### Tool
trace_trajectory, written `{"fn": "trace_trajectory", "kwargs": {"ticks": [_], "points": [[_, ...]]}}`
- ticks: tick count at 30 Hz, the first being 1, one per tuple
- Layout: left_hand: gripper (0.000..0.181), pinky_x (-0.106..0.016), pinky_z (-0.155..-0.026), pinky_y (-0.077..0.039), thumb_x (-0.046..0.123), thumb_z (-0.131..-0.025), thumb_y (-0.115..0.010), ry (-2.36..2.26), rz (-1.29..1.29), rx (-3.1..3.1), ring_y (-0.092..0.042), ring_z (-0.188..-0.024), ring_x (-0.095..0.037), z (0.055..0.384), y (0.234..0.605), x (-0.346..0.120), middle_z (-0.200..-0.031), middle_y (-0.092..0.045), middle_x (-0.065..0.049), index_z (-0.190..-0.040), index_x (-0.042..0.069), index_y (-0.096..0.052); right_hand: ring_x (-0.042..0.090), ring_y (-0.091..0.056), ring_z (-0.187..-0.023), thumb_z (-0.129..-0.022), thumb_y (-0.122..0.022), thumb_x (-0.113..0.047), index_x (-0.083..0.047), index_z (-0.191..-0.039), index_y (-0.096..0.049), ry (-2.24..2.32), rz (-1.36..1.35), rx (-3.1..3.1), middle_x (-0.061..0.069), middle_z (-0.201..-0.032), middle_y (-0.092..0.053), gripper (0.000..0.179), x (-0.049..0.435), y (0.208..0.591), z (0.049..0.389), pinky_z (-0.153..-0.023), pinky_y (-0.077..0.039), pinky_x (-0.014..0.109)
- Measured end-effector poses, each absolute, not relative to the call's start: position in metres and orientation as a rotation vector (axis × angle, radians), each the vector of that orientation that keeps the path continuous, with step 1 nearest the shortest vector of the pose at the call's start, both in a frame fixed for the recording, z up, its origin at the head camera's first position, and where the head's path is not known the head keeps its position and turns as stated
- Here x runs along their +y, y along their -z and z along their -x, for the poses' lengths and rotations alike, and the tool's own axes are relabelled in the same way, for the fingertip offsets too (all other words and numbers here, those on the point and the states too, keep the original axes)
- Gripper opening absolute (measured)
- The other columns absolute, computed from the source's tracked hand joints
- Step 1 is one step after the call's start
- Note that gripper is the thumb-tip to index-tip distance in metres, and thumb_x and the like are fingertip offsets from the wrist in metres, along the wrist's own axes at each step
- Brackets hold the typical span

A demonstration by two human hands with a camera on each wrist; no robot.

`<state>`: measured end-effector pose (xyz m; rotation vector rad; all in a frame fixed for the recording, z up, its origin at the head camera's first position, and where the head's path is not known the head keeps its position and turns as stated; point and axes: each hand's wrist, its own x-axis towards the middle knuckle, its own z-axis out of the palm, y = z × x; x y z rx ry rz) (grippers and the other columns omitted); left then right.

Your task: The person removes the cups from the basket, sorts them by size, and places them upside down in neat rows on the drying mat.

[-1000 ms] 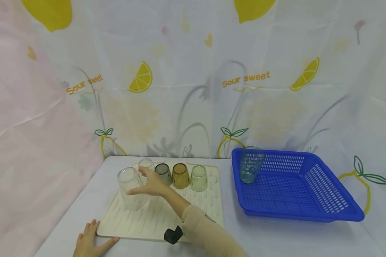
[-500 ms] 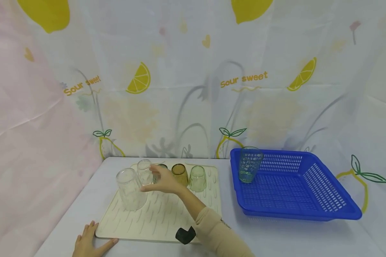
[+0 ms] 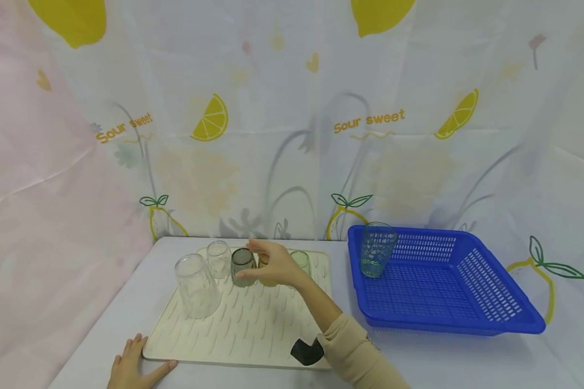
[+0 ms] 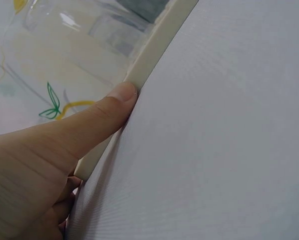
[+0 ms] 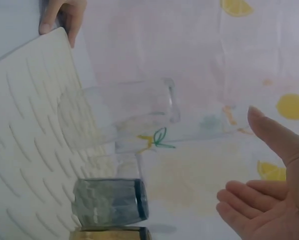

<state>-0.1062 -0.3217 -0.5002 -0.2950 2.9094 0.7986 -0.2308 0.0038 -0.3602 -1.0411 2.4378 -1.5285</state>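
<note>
My right hand hovers over the drying mat, thumb and fingers spread with nothing between them. Its thumb overlaps the grey glass in the head view, and the hand partly covers the amber glass and the pale green glass. In the right wrist view that grey glass lies apart from the fingers. A large clear glass and a smaller clear glass stand upside down to the left. My left hand rests at the mat's front left corner, its thumb against the edge.
A blue plastic basket stands on the white-covered table to the right. Inside its left side leans a tall greenish glass. A lemon-print cloth hangs behind.
My right hand has moved right, from beside the clear glasses across to the grey and amber ones, uncovering the smaller clear glass. The left hand has stayed at the corner.
</note>
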Motion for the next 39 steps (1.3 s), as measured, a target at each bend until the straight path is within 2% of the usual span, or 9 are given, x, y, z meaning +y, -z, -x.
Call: {"fn": "trace_trajectory", "kwargs": {"ticks": [4, 11, 18, 27, 33, 39], "points": [[0.101, -0.073, -0.103, -0.006, 0.049, -0.076, -0.072, -0.81, 0.272, 2.959, -0.009, -0.129, -0.061, 0.106, 0.505, -0.323, -0.138, -0.012, -0.048, -0.132, -0.021, -0.025, 0.03, -0.047, -0.127, -0.078, -0.078, -0.016, 0.002, -0.141, -0.038, 1.546, 1.052, 2.441, 0.019, -0.138, -0.048, 0.077, 0.022, 0.354, 0.231, -0.105, -0.041, 0.043], [0.1, -0.074, -0.102, -0.006, 0.048, -0.075, -0.073, -0.832, 0.268, 2.977, -0.009, -0.129, -0.061, 0.106, 0.51, -0.325, -0.138, -0.013, -0.048, -0.132, -0.02, -0.026, 0.03, -0.042, -0.131, -0.08, -0.076, -0.017, 0.004, -0.141, -0.036, 1.573, 1.013, 2.468, 0.019, -0.142, -0.044, 0.076, 0.053, 0.343, 0.233, -0.108, -0.037, 0.037], [0.101, -0.073, -0.103, -0.004, 0.049, -0.076, -0.072, -0.825, 0.283, 2.945, -0.006, -0.13, -0.06, 0.106, 0.508, -0.325, -0.138, -0.01, -0.048, -0.132, -0.021, -0.024, 0.033, -0.039, -0.133, -0.081, -0.075, -0.02, 0.002, -0.144, -0.031, 1.608, 0.894, 2.509, 0.019, -0.144, -0.041, 0.081, 0.086, 0.338, 0.237, -0.11, -0.034, 0.041], [0.103, -0.072, -0.104, -0.002, 0.049, -0.076, -0.072, -0.836, 0.296, 2.921, -0.005, -0.131, -0.059, 0.106, 0.504, -0.323, -0.139, -0.008, -0.047, -0.133, -0.021, -0.022, 0.034, -0.038, -0.133, -0.08, -0.077, -0.024, 0.002, -0.144, -0.032, 1.611, 0.777, 2.633, 0.019, -0.144, -0.041, 0.082, 0.126, 0.332, 0.243, -0.11, -0.034, 0.042], [0.103, -0.069, -0.107, 0.001, 0.05, -0.077, -0.071, -0.796, 0.324, 2.88, -0.003, -0.132, -0.058, 0.107, 0.499, -0.321, -0.14, -0.006, -0.046, -0.134, -0.021, -0.022, 0.037, -0.039, -0.131, -0.081, -0.075, -0.017, 0.007, -0.14, -0.035, 1.668, 0.724, 2.709, 0.025, -0.141, -0.042, 0.076, 0.152, 0.334, 0.251, -0.11, -0.034, 0.044], [0.104, -0.069, -0.107, 0.0, 0.05, -0.077, -0.07, -0.778, 0.324, 2.868, -0.003, -0.131, -0.059, 0.106, 0.495, -0.319, -0.14, -0.006, -0.046, -0.133, -0.021, -0.021, 0.039, -0.037, -0.132, -0.085, -0.071, -0.019, 0.006, -0.142, -0.033, 1.64, 0.628, 2.748, 0.026, -0.143, -0.038, 0.073, 0.177, 0.334, 0.256, -0.11, -0.033, 0.047]]}}
